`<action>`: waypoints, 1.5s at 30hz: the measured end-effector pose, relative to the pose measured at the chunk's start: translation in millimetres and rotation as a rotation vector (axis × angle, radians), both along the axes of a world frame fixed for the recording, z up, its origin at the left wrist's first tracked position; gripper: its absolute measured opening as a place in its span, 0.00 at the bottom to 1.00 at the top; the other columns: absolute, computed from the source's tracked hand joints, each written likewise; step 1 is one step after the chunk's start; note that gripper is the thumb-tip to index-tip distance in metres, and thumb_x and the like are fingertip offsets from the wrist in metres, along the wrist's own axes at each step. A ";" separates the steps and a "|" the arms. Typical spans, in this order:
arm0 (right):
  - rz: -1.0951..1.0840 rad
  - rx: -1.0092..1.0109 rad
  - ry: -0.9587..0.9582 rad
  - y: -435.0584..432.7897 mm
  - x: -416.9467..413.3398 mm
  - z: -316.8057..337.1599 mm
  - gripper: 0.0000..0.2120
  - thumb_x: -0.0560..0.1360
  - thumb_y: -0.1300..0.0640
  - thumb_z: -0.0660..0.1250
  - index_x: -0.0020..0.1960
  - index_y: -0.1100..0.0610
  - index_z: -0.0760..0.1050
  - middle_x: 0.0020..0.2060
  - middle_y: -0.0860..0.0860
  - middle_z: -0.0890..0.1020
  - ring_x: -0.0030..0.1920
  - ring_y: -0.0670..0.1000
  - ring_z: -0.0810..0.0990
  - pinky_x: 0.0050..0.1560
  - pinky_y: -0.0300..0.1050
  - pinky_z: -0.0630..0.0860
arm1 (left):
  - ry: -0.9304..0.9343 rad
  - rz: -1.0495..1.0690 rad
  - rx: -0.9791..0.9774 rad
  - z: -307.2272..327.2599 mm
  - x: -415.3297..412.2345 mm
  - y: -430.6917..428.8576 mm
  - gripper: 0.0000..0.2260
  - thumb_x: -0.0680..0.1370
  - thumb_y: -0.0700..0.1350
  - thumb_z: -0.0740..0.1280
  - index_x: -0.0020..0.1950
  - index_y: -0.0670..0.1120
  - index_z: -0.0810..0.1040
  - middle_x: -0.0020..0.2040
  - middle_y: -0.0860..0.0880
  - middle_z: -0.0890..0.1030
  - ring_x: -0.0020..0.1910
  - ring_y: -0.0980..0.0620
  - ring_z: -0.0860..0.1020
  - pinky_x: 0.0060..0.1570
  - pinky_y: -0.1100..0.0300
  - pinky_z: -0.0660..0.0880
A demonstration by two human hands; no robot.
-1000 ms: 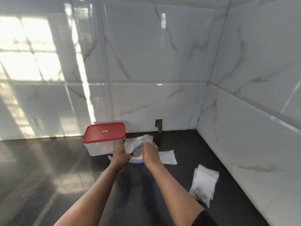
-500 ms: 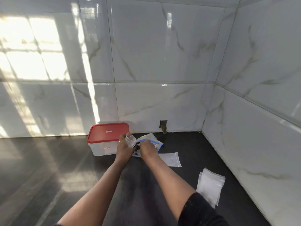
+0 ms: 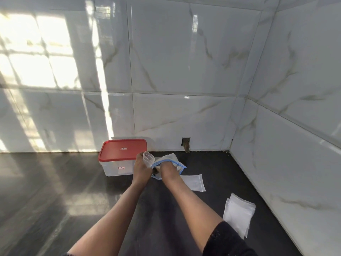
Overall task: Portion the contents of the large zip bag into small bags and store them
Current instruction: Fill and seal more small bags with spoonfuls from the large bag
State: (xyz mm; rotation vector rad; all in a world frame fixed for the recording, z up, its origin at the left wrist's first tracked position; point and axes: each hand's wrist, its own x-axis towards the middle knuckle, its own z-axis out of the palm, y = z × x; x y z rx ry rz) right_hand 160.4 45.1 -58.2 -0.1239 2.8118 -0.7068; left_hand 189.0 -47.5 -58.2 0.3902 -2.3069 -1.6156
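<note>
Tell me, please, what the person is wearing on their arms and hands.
Both forearms are bare. A black textured sleeve covers the right upper arm. The left hand seems to carry a thin ring. Neither it nor the right hand is gloved, and no watch shows.

One head cam, wide-angle, faces fwd & down over dark counter (image 3: 55, 200) toward tiled wall corner (image 3: 239, 108).

A black textured sleeve (image 3: 227, 241) covers the right upper arm; a thin ring (image 3: 135, 162) sits on the left hand (image 3: 141, 169).
</note>
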 end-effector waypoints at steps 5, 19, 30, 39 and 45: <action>0.018 0.063 0.104 0.9 -0.1 1.2 0.15 0.79 0.65 0.57 0.63 0.67 0.73 0.62 0.63 0.76 0.62 0.60 0.75 0.60 0.48 0.71 | -0.022 0.004 0.009 -1.1 -1.8 -4.1 0.24 0.68 0.27 0.62 0.63 0.41 0.66 0.50 0.44 0.75 0.51 0.42 0.74 0.45 0.58 0.67; 0.002 0.081 0.030 -6.9 8.2 -3.0 0.17 0.80 0.58 0.58 0.65 0.65 0.73 0.62 0.61 0.76 0.62 0.59 0.76 0.59 0.49 0.73 | -0.051 0.003 0.018 -4.9 6.8 -3.5 0.25 0.70 0.28 0.63 0.65 0.41 0.64 0.50 0.44 0.74 0.49 0.45 0.73 0.44 0.59 0.67; -0.072 -0.051 0.079 5.6 20.1 -5.1 0.17 0.80 0.61 0.56 0.66 0.67 0.70 0.65 0.61 0.74 0.65 0.58 0.73 0.64 0.47 0.69 | -0.052 -0.010 0.022 -13.0 4.5 -2.9 0.26 0.70 0.28 0.62 0.65 0.42 0.65 0.51 0.44 0.75 0.50 0.44 0.75 0.47 0.57 0.70; -0.197 -0.253 -0.102 -1.3 18.3 -6.9 0.17 0.79 0.59 0.61 0.65 0.65 0.71 0.64 0.59 0.74 0.64 0.57 0.74 0.59 0.45 0.72 | -0.060 -0.008 -0.022 -16.7 5.3 -3.8 0.28 0.69 0.26 0.62 0.67 0.43 0.65 0.57 0.40 0.76 0.56 0.42 0.74 0.54 0.55 0.69; -0.429 -0.673 -0.337 -12.7 5.1 -28.7 0.11 0.74 0.70 0.57 0.53 0.61 0.72 0.44 0.56 0.77 0.34 0.48 0.72 0.21 0.33 0.67 | -0.028 -0.047 -0.062 -17.1 11.1 -4.0 0.25 0.71 0.30 0.64 0.67 0.42 0.65 0.57 0.42 0.76 0.55 0.44 0.75 0.54 0.56 0.68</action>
